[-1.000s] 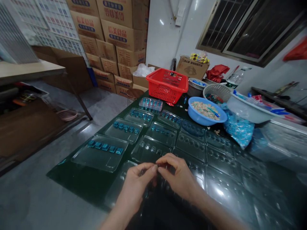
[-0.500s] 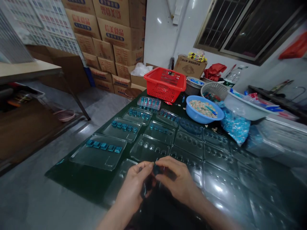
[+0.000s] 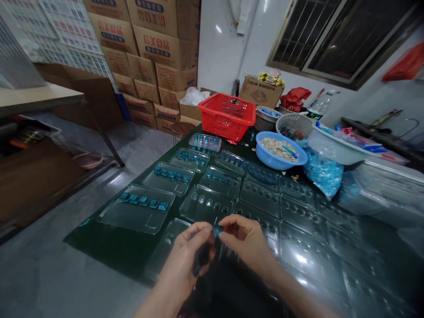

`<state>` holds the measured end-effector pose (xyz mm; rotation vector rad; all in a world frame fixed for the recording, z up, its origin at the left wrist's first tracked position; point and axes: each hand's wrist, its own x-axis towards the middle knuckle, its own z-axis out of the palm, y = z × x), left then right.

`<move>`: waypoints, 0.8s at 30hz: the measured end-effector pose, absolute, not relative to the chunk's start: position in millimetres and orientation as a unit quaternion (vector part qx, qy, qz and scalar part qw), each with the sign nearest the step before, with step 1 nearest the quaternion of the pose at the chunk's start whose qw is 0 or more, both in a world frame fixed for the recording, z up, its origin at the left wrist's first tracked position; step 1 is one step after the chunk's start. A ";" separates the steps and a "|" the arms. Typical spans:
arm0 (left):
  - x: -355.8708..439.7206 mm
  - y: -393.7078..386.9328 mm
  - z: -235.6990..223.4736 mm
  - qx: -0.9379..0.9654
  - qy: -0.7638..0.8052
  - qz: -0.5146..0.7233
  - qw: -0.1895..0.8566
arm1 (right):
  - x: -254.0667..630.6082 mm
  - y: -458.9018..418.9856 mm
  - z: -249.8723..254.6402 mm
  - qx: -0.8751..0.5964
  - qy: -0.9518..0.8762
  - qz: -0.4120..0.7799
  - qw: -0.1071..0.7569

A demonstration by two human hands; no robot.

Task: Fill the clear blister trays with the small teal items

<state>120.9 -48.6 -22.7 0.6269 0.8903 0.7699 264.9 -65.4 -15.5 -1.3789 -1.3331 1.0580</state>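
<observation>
A dark green table [image 3: 109, 247] fills the lower view, its surface glossy with reflections. Beyond it, to the left of the wall, rises a stack of brown cartons [image 3: 159, 46] with red and blue print; a barred window [image 3: 318, 39] sits high on the right. At the table's far end stands a red perforated basket [image 3: 225, 121]. To its right, a pale basin [image 3: 342, 148] holds blue and red items, and nearer, a smaller blue basin [image 3: 276, 162] is filled with little light-coloured pieces. Clear plastic trays [image 3: 129, 218] lie in rows across the tabletop; the nearest on the left carries five blue pieces [image 3: 143, 201] in a line, while several towards the right show only clear moulded shapes. Low in the middle, the left hand [image 3: 183, 256] has its thumb pressed towards curled fingers, and the right hand [image 3: 253, 240] pinches with thumb and forefinger. Both grip a small blue item [image 3: 216, 231] between their fingertips, above the table and in front of the trays; its details are blurred.
</observation>
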 end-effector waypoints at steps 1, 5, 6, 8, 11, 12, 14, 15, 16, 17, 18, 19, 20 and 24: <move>120.6 -49.7 -22.4 0.293 0.418 0.361 0.781 | 264.9 -64.5 -16.7 -0.556 -0.519 0.451 0.467; 120.3 -53.8 -22.6 0.308 0.440 0.368 0.759 | 263.8 -60.8 -23.5 -0.519 -0.449 0.526 0.503; 120.8 -54.4 -23.0 0.310 0.443 0.376 0.753 | 263.0 -60.0 -25.6 -0.510 -0.433 0.542 0.509; 122.7 -55.0 -23.9 0.309 0.449 0.394 0.740 | 260.7 -58.8 -29.5 -0.495 -0.399 0.574 0.516; 126.9 -55.3 -26.2 0.319 0.455 0.401 0.729 | 256.5 -57.7 -33.0 -0.479 -0.357 0.615 0.515; 128.2 -55.1 -27.3 0.326 0.456 0.399 0.725 | 255.1 -57.4 -33.3 -0.478 -0.351 0.621 0.513; 129.9 -54.1 -29.3 0.336 0.458 0.398 0.721 | 252.7 -56.9 -33.1 -0.483 -0.353 0.616 0.513; 130.1 -53.1 -30.1 0.338 0.458 0.398 0.720 | 251.8 -56.7 -32.5 -0.489 -0.360 0.604 0.516; 129.8 -51.9 -30.5 0.337 0.457 0.396 0.722 | 251.0 -56.5 -31.7 -0.497 -0.370 0.587 0.521; 129.1 -50.4 -30.5 0.334 0.454 0.390 0.728 | 250.5 -56.3 -30.6 -0.505 -0.382 0.568 0.525; 128.1 -48.7 -30.0 0.329 0.448 0.383 0.737 | 250.2 -56.2 -29.2 -0.513 -0.395 0.551 0.526; 127.0 -47.1 -29.3 0.323 0.443 0.375 0.747 | 250.3 -56.0 -27.8 -0.519 -0.407 0.537 0.525; 125.9 -45.6 -28.4 0.316 0.439 0.369 0.756 | 250.5 -55.9 -26.3 -0.524 -0.418 0.529 0.521; 124.6 -42.6 -26.8 0.295 0.421 0.358 0.780 | 253.6 -56.2 -21.7 -0.532 -0.452 0.511 0.501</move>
